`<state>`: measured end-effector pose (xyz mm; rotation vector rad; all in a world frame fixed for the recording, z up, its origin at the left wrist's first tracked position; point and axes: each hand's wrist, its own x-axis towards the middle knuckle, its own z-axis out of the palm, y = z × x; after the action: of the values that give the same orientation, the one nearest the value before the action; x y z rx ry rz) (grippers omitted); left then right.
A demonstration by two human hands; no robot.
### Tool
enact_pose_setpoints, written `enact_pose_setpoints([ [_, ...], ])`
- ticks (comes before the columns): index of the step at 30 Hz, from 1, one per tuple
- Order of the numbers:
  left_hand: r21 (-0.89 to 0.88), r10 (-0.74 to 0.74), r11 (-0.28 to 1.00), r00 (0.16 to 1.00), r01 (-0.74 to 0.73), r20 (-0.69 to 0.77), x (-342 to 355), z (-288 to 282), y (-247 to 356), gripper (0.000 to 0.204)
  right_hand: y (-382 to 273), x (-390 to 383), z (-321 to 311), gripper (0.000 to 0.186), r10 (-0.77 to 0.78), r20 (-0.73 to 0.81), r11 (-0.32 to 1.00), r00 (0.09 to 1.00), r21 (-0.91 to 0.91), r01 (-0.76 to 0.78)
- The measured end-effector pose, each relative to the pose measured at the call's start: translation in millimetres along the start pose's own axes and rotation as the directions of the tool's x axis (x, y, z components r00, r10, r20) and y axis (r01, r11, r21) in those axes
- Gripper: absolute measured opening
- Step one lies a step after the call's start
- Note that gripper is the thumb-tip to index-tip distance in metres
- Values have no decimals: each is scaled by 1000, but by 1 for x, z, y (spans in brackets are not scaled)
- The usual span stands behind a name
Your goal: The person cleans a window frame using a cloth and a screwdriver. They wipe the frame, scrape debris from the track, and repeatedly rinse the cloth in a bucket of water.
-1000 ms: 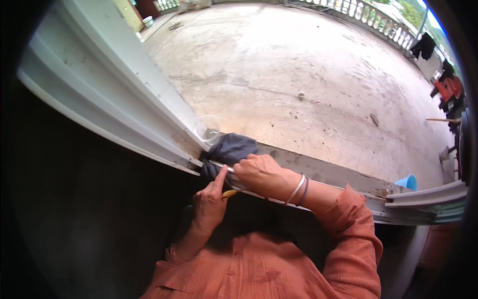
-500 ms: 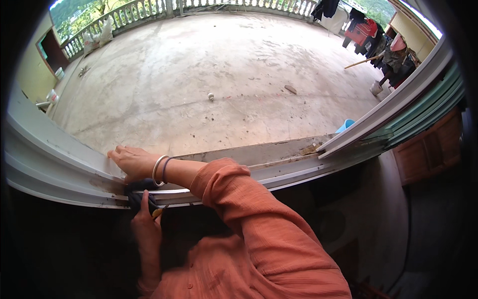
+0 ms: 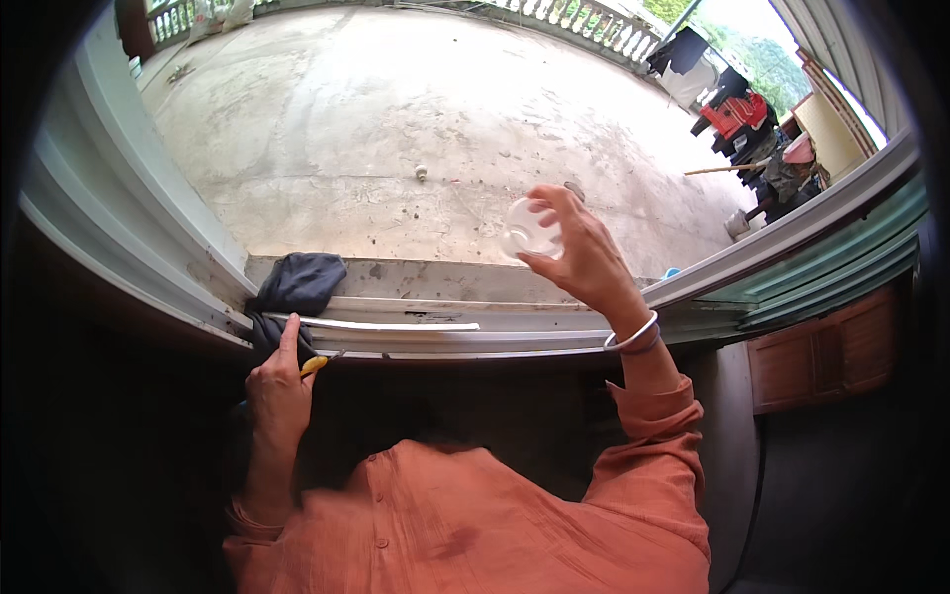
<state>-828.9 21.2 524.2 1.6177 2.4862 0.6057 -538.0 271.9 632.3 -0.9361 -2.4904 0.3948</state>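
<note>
My right hand (image 3: 584,252) is raised over the sill, its fingers curled around a small clear cup (image 3: 517,236). At the left corner of the window frame, my left hand (image 3: 280,396) grips a small tool with a yellow handle (image 3: 314,365) and a dark tip; the tool's exact kind is unclear. Its index finger stretches up against a dark grey cloth (image 3: 301,285). Part of this cloth is bunched on the sill, and part hangs over the inner track by my fingers. A thin white strip (image 3: 396,325) lies along the window track (image 3: 534,342), right of the cloth.
A sliding glass pane (image 3: 792,272) stands at the right of the opening. Outside, a concrete terrace floor (image 3: 327,129) bears a small pale object (image 3: 422,172) and scattered debris. Clothes (image 3: 737,114) hang at the far right; a balustrade (image 3: 554,15) edges the back.
My right hand has left the left frame corner, moved right, and now holds the clear cup. The cloth on the sill shows fully. My left hand stays at the corner with the tool.
</note>
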Motion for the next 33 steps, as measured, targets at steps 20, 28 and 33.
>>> enact_pose_setpoints([
  [20, -90, -16, 996, 999, 13, -28, 0, 5, -3, 76, 63, -99, -23, 99, 515, 71, 831, 854, -286, -477],
  [28, -112, -10, 994, 999, 4, -51, -5, 4, -3, 80, -66, -52, 41, 32, 54, -20, 990, 998, -133, -56],
  [33, -140, 65, 986, 985, -88, -159, -9, 11, -7, 71, -115, -6, 143, 22, -387, 197, 921, 901, 29, 389],
])
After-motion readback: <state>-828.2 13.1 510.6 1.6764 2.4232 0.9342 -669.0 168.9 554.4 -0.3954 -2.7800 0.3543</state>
